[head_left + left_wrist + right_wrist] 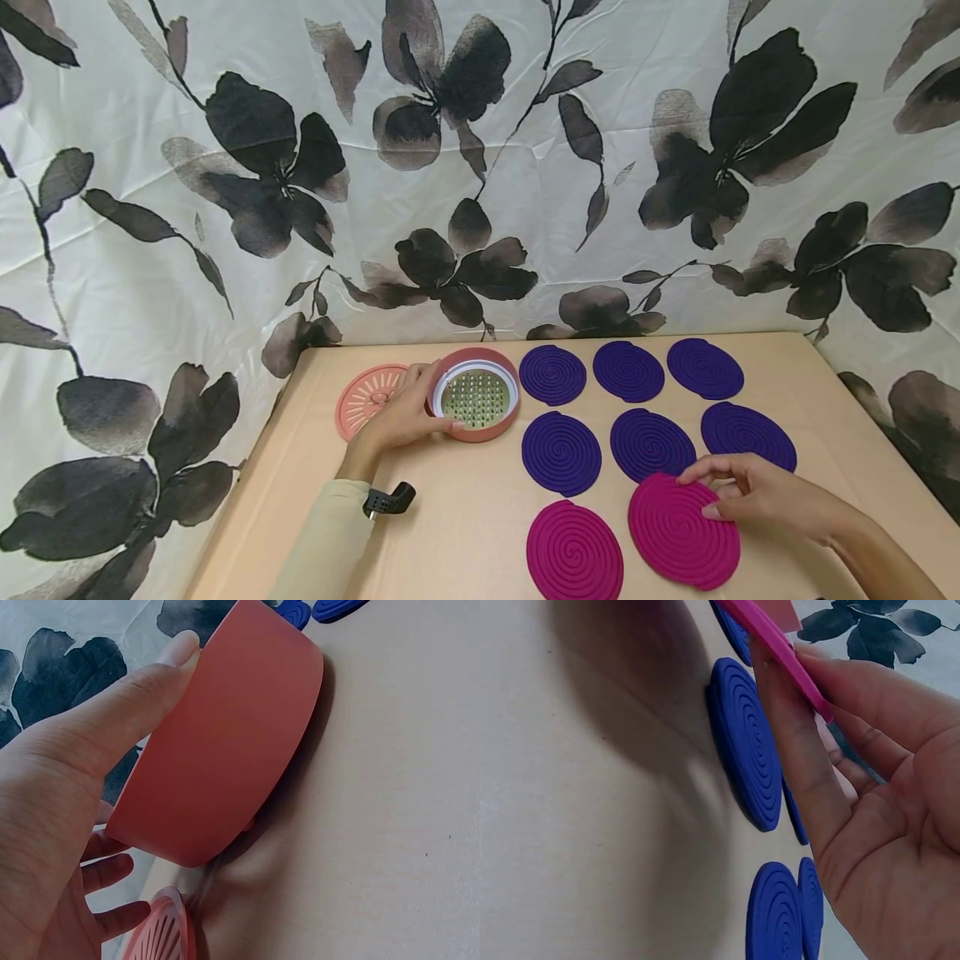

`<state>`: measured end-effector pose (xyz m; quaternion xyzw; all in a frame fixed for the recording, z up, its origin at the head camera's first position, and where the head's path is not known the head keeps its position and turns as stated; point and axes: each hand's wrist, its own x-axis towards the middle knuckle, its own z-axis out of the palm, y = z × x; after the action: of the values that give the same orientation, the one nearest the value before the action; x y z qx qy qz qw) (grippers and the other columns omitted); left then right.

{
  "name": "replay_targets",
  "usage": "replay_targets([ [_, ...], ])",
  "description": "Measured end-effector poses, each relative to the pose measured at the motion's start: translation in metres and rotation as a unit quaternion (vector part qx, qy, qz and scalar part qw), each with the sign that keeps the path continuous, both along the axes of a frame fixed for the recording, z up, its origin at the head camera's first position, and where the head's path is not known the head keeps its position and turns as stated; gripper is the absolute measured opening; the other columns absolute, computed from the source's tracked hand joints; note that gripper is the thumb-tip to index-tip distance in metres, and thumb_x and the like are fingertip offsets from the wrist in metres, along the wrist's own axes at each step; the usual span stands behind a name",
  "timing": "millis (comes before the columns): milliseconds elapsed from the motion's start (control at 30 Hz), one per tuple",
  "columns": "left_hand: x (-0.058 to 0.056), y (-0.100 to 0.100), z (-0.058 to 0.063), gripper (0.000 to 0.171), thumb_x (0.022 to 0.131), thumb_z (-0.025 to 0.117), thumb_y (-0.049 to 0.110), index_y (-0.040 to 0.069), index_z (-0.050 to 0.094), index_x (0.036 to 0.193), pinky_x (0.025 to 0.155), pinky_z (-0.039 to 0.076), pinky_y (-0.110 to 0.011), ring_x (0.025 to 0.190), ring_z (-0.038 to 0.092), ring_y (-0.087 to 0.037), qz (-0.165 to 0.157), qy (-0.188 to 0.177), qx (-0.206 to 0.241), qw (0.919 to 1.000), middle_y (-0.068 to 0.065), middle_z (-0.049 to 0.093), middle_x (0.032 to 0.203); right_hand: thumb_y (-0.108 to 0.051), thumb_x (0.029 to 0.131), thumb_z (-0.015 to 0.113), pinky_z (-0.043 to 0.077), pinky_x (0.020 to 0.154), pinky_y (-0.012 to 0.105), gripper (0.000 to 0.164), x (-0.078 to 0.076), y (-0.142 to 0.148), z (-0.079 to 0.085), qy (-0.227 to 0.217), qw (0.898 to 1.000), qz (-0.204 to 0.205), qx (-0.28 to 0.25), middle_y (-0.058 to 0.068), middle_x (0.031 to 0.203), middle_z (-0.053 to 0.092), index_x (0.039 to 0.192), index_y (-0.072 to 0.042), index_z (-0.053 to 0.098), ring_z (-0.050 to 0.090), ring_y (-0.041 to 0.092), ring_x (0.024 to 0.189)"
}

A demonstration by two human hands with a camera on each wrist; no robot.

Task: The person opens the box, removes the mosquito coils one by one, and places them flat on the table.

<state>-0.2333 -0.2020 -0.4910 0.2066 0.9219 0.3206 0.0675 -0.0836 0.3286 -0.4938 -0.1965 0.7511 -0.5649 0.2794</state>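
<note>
My left hand (403, 418) grips the side of a round coral container with a perforated metal grater (476, 397) set in its top. In the left wrist view the thumb presses the rim of its coral wall (225, 735). Partly behind that hand lies a slotted coral disc (367, 396). With thumb and fingers, my right hand (776, 498) pinches the edge of a magenta spiral coaster (678, 533), raised above the table. A second magenta coaster (573, 550) lies flat to its left. The right wrist view shows the held coaster (784, 656) nearly edge-on.
Several dark blue spiral coasters (561, 452) lie in two rows on the light wooden table (450, 533), right of the container. Behind the table hangs a white cloth (570, 275) with dark flowers. A black band (390, 500) is on the left wrist.
</note>
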Motion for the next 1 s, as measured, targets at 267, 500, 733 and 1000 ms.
replay_targets([
  [267,0.001,-0.001,-0.001,0.115,0.070,0.086,0.061,0.024,0.026,0.161,0.112,0.036,-0.056,0.134,0.037,-0.025,-0.001,-0.001,0.003,1.0000,-0.006,0.038,0.144,-0.006,0.092,0.073,0.043,0.064,0.031,0.041,0.003,-0.002,-0.009,0.028,0.999,0.018,0.012,0.006,0.097,0.058,0.131,-0.001,0.061,0.052,0.010,0.084],
  [500,0.001,-0.001,-0.001,0.116,0.070,0.086,0.062,0.023,0.027,0.161,0.112,0.036,-0.056,0.134,0.036,-0.025,-0.001,0.001,0.004,1.0000,-0.005,0.038,0.144,-0.007,0.089,0.075,0.044,0.063,0.029,0.043,0.003,-0.002,-0.014,0.043,0.999,0.023,0.011,0.003,0.102,0.058,0.130,0.000,0.061,0.051,0.013,0.086],
  [733,0.001,-0.001,-0.002,0.114,0.071,0.086,0.060,0.024,0.026,0.161,0.112,0.036,-0.056,0.134,0.036,-0.024,-0.002,0.005,0.001,1.0000,-0.005,0.038,0.144,-0.005,0.090,0.074,0.044,0.061,0.027,0.041,0.003,0.000,-0.017,0.034,0.998,0.044,-0.005,0.002,0.098,0.059,0.129,0.002,0.061,0.053,0.011,0.083],
  [1000,0.001,-0.001,-0.002,0.115,0.070,0.086,0.061,0.024,0.026,0.161,0.111,0.037,-0.055,0.133,0.037,-0.024,0.000,0.011,-0.004,0.9999,-0.004,0.039,0.143,-0.007,0.093,0.071,0.053,0.075,0.024,0.033,0.001,0.002,-0.015,0.060,0.996,0.052,0.029,0.010,0.108,0.070,0.125,0.001,0.065,0.065,0.017,0.092],
])
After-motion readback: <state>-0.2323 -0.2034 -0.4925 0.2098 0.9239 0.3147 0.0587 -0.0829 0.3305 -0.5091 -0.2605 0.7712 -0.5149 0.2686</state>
